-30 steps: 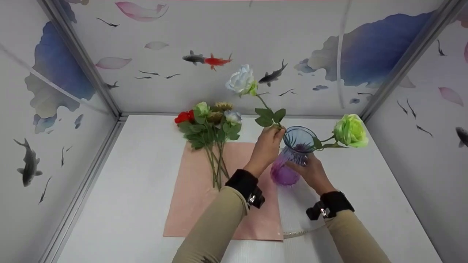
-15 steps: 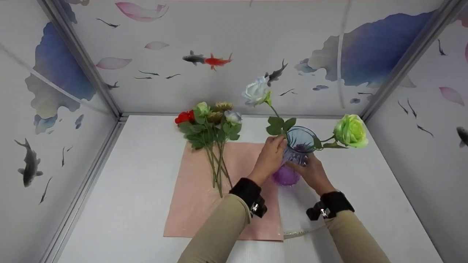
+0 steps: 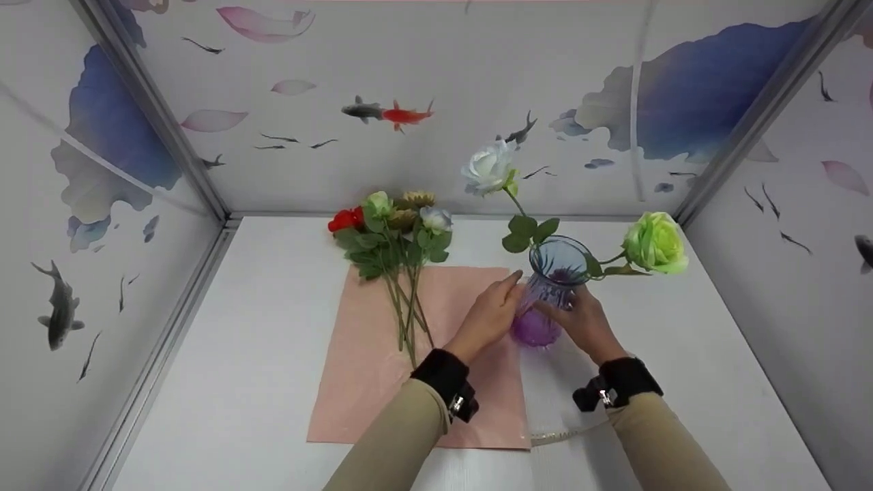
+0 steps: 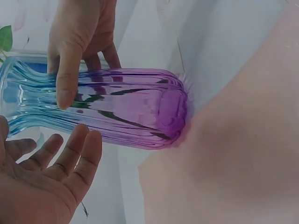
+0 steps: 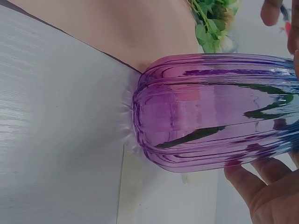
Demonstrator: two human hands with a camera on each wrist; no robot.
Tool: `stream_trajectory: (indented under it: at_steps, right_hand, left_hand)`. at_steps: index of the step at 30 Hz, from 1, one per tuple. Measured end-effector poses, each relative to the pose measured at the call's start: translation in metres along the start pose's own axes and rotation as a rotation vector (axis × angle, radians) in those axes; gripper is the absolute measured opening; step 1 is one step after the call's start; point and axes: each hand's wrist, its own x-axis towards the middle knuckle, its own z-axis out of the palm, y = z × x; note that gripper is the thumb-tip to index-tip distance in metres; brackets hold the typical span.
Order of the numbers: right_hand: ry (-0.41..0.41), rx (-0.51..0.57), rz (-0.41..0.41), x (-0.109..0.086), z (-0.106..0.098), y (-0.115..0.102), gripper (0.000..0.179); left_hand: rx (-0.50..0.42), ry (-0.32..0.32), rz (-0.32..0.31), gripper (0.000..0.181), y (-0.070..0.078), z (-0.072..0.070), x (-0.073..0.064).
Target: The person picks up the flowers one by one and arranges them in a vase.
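A ribbed glass vase (image 3: pixel 537 327), blue at the top and purple at the base, stands upright at the right edge of a pink sheet. My right hand (image 3: pixel 585 320) holds its narrow part; in the left wrist view the thumb (image 4: pixel 69 84) lies across the glass. My left hand (image 3: pixel 490 315) is beside the vase's left side, fingers loosely bent and holding nothing, fingertips close to the glass. A white rose (image 3: pixel 490 167) leans up and left from the vase mouth. A light green rose (image 3: pixel 655 243) leans out to the right. Dark stems show through the purple glass (image 5: pixel 187 135).
Several flowers (image 3: pixel 392 239), among them a red one, lie at the back with their stems on the pink sheet (image 3: pixel 368 382). A pale tape-like strip (image 3: pixel 559 436) lies on the white table (image 3: pixel 709 382). Printed panels (image 3: pixel 532 68) enclose the back and sides.
The white rose has moved right and lower, its leaves now at the vase rim. My left hand has let go of its stem and dropped down beside the vase. My right hand stays put.
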Motion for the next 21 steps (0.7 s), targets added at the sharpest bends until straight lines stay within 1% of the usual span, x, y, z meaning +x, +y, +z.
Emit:
stream_trajectory:
  at_steps: [5, 8, 10, 13, 17, 21]
  right_hand:
    - [-0.020, 0.010, 0.050, 0.000, 0.000, -0.001, 0.088]
    - [-0.039, 0.008, 0.086, 0.000, -0.001, -0.002, 0.093]
    - [-0.047, 0.011, 0.104, 0.000, -0.001, -0.002, 0.094]
    - [-0.054, 0.023, 0.120, 0.000, -0.002, -0.002, 0.094]
    - [-0.068, 0.035, 0.156, 0.000, -0.002, -0.002, 0.100]
    - [-0.080, 0.023, 0.183, 0.000, -0.002, -0.003, 0.105]
  left_hand:
    - [-0.044, -0.017, -0.030, 0.053, -0.023, -0.004, -0.011]
    - [-0.070, -0.025, -0.049, 0.053, -0.035, -0.009, -0.018]
    - [-0.072, -0.018, -0.058, 0.053, -0.042, -0.013, -0.022]
    - [-0.052, 0.006, -0.070, 0.052, -0.053, -0.019, -0.027]
    - [-0.017, 0.026, -0.112, 0.052, -0.066, -0.029, -0.035]
    - [-0.009, 0.043, -0.152, 0.054, -0.079, -0.041, -0.043]
